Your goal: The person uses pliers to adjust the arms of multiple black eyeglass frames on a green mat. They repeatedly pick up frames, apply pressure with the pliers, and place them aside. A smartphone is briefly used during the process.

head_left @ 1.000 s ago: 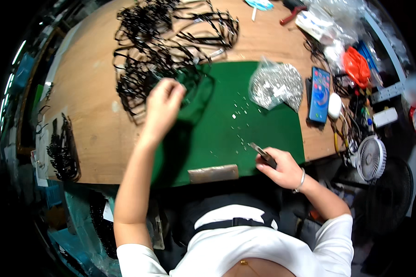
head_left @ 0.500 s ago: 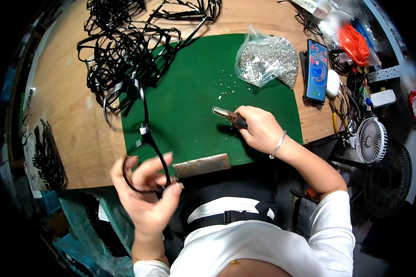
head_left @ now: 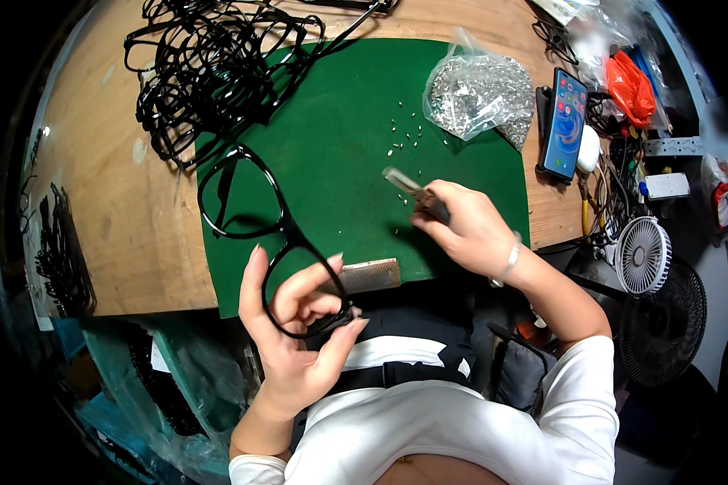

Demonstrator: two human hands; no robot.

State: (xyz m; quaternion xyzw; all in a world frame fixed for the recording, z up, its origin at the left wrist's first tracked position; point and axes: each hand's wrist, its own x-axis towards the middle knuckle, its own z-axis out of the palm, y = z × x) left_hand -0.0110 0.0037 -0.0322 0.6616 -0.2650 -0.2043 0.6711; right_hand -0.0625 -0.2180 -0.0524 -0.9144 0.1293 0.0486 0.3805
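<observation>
My left hand [head_left: 295,352] grips a black eyeglass frame [head_left: 294,236] by one end, the thumb and fingers around the nearer rim. The frame's other rim reaches up over the left part of a green mat [head_left: 340,137], with a folded temple showing behind it. My right hand [head_left: 473,230] is closed around a pair of pliers [head_left: 416,192], whose jaws point up and left above the mat. Their tips look blurred, and I cannot make out anything between them. Several tiny metal pieces [head_left: 391,152] lie scattered just beyond the pliers.
A tangled heap of black eyeglass frames [head_left: 210,81] covers the far left. At the far right of the mat lies a clear bag of tiny silvery parts [head_left: 469,97], beside a phone [head_left: 564,125] on a stand. A textured metal bar [head_left: 372,275] sits at the near edge.
My left hand has moved right and turned the eyeglass frame, so its rims now face up. The pliers have shifted slightly right, still in my right hand. The whole view has shifted a little.
</observation>
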